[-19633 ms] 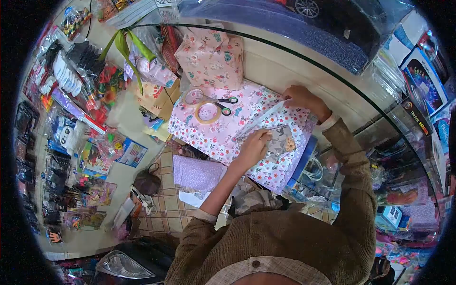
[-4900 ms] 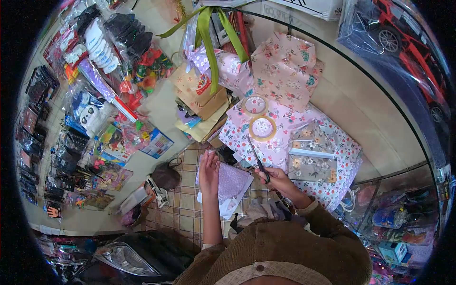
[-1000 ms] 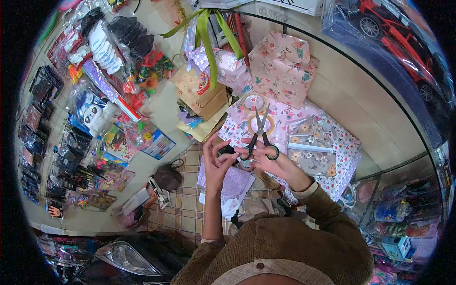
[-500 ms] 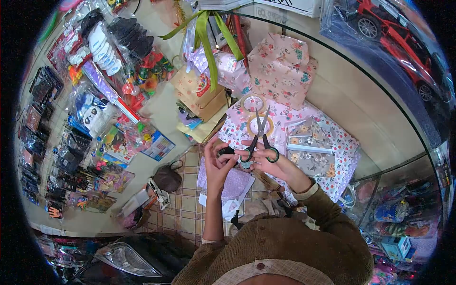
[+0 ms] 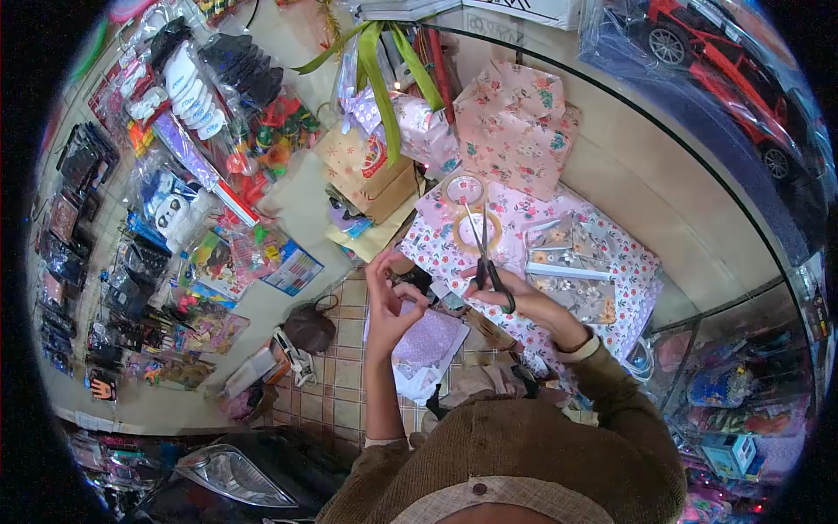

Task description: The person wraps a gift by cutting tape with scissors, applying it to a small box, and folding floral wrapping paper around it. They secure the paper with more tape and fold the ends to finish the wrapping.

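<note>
Black-handled scissors [image 5: 485,265] in right hand [image 5: 529,303]; left hand [image 5: 393,314] half-curled.

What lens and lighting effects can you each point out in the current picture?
Head view: strong fisheye bowing toward the rim, with black corners outside the round image; head view: pale glare streaks on the clear plastic by the red toy car; head view: the scissors readable, their blades distinct.

A narrow gap is running between the left hand [image 5: 393,312] and the right hand [image 5: 524,301]. Scissors [image 5: 485,258] are reaching over the tape rolls [image 5: 499,234], obstructing passage there; beyond, the pink floral package [image 5: 515,131] is blocking the way. Flat floral wrapping paper [image 5: 639,271] is leaving room beside the gray floral packet [image 5: 572,295].
</note>
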`<state>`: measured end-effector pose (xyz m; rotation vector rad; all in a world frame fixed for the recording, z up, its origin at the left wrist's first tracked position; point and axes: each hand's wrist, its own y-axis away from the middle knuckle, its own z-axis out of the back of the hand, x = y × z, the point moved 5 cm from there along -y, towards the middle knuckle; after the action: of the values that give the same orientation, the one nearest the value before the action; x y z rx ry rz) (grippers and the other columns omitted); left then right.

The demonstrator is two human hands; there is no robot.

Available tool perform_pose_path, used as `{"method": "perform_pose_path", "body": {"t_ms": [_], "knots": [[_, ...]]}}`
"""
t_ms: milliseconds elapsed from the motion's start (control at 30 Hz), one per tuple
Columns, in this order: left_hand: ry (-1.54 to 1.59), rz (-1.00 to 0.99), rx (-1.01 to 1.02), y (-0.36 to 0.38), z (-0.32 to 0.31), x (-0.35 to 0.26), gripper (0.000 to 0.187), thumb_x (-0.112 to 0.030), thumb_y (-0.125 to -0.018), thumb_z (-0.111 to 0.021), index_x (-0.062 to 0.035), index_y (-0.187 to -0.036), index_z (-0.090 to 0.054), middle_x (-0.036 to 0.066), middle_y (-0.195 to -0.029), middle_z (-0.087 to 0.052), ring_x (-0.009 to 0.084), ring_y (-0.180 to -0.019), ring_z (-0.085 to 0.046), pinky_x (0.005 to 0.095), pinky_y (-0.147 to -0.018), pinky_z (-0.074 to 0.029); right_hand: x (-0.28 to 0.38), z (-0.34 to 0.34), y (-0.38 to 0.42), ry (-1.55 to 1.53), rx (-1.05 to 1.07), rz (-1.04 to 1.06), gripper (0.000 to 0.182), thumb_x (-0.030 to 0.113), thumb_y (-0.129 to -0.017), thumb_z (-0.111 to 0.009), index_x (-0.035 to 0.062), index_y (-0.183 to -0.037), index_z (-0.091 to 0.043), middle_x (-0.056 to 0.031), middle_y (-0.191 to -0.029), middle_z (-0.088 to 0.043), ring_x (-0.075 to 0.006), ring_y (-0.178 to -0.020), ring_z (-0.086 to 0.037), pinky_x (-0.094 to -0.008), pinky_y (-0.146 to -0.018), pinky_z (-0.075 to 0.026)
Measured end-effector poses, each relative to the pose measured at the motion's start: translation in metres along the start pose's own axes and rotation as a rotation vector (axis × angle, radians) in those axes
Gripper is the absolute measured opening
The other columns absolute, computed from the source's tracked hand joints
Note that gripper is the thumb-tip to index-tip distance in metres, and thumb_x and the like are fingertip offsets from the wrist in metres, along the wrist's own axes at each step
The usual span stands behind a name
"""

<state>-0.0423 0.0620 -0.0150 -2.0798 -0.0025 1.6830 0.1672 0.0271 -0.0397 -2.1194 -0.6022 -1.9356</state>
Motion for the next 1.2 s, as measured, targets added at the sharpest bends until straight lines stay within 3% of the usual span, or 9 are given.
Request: {"method": "perform_pose_path", "body": {"t_ms": [67, 167, 300, 333, 433, 633, 733, 933, 1200], "knots": [[-0.061, -0.011, 0.05, -0.001, 0.005, -0.005, 0.096, 0.005, -0.065, -0.07, -0.0096, -0.145, -0.018, 0.014, -0.136, -0.036, 0.0153, -0.075, -0.059, 0.0278, -0.074, -0.05, -0.005, 0.013, 0.006, 0.204, -0.066, 0.077, 0.071, 0.041, -0.08, -0.073, 0.0019, -0.132, -0.046, -0.0112, -0.114, -0.058, -0.0236, -0.106, -0.056, -0.0366, -0.098, -0.039], [-0.107, 0.025, 0.112, -0.002, 0.006, -0.014, 0.097, 0.007, -0.063, -0.069, -0.0104, -0.145, -0.018, 0.013, -0.137, -0.034, 0.0152, -0.074, -0.059, 0.0289, -0.075, -0.05, 0.025, 0.019, 0.023, 0.749, -0.13, 0.249, 0.074, 0.043, -0.077, -0.075, 0.0005, -0.13, -0.046, -0.0152, -0.116, -0.057, -0.0286, -0.11, -0.054, -0.0397, -0.098, -0.039], [-0.266, 0.054, 0.136, -0.004, 0.003, -0.019, 0.096, 0.009, -0.062, -0.068, -0.0101, -0.144, -0.021, 0.012, -0.14, -0.032, 0.0143, -0.075, -0.057, 0.0279, -0.073, -0.05, 0.046, 0.025, 0.027, 1.039, -0.059, 0.099, 0.082, 0.05, -0.072, -0.075, -0.0012, -0.129, -0.045, -0.0212, -0.122, -0.051, -0.0348, -0.115, -0.05, -0.0398, -0.099, -0.038], [-0.348, 0.035, 0.141, -0.005, 0.0, -0.023, 0.094, 0.009, -0.062, -0.067, -0.0098, -0.143, -0.023, 0.013, -0.139, -0.033, 0.0144, -0.076, -0.057, 0.0277, -0.072, -0.05, 0.046, 0.028, 0.028, 1.059, -0.104, 0.183, 0.081, 0.055, -0.07, -0.073, -0.0016, -0.123, -0.051, -0.0219, -0.116, -0.055, -0.0357, -0.111, -0.053, -0.0406, -0.097, -0.04], [-0.558, -0.021, 0.161, -0.008, -0.011, -0.035, 0.089, 0.009, -0.063, -0.067, -0.0091, -0.142, -0.029, 0.013, -0.136, -0.034, 0.0153, -0.079, -0.057, 0.027, -0.071, -0.05, 0.054, 0.025, 0.029, 1.224, -0.106, 0.077, 0.076, 0.057, -0.07, -0.072, -0.002, -0.115, -0.056, -0.0211, -0.108, -0.059, -0.0363, -0.102, -0.057, -0.0422, -0.091, -0.043], [-0.603, -0.052, 0.178, -0.007, -0.027, -0.047, 0.087, 0.011, -0.062, -0.067, -0.0089, -0.14, -0.034, 0.014, -0.132, -0.034, 0.018, -0.082, -0.056, 0.0267, -0.074, -0.05, 0.059, 0.014, 0.028, 1.231, -0.063, 0.002, 0.067, 0.061, -0.067, -0.072, 0.0011, -0.097, -0.062, -0.0189, -0.088, -0.062, -0.0357, -0.088, -0.06, -0.0438, -0.08, -0.045], [-0.627, -0.087, 0.198, -0.007, -0.028, -0.048, 0.088, 0.011, -0.062, -0.067, -0.0087, -0.14, -0.034, 0.015, -0.133, -0.034, 0.0179, -0.083, -0.056, 0.027, -0.075, -0.051, 0.05, 0.014, 0.026, 1.218, -0.075, 0.104, 0.065, 0.061, -0.067, -0.072, 0.0013, -0.09, -0.064, -0.0168, -0.077, -0.062, -0.035, -0.08, -0.061, -0.0432, -0.074, -0.045], [-0.668, -0.131, 0.231, -0.006, -0.025, -0.045, 0.087, 0.011, -0.062, -0.067, -0.0085, -0.14, -0.034, 0.015, -0.133, -0.034, 0.0177, -0.08, -0.059, 0.0292, -0.077, -0.051, 0.05, 0.012, 0.026, 1.161, -0.014, 0.038, 0.06, 0.06, -0.065, -0.074, 0.0027, -0.081, -0.064, -0.01, -0.064, -0.058, -0.0286, -0.062, -0.058, -0.038, -0.058, -0.042], [-0.603, -0.094, 0.223, -0.006, -0.021, -0.04, 0.085, 0.011, -0.063, -0.067, -0.0088, -0.139, -0.034, 0.015, -0.132, -0.035, 0.0167, -0.077, -0.06, 0.0296, -0.08, -0.05, 0.052, 0.011, 0.022, 1.09, 0.029, 0.029, 0.054, 0.057, -0.065, -0.077, 0.0061, -0.069, -0.06, -0.0039, -0.053, -0.051, -0.0222, -0.051, -0.054, -0.034, -0.051, -0.039]]}}
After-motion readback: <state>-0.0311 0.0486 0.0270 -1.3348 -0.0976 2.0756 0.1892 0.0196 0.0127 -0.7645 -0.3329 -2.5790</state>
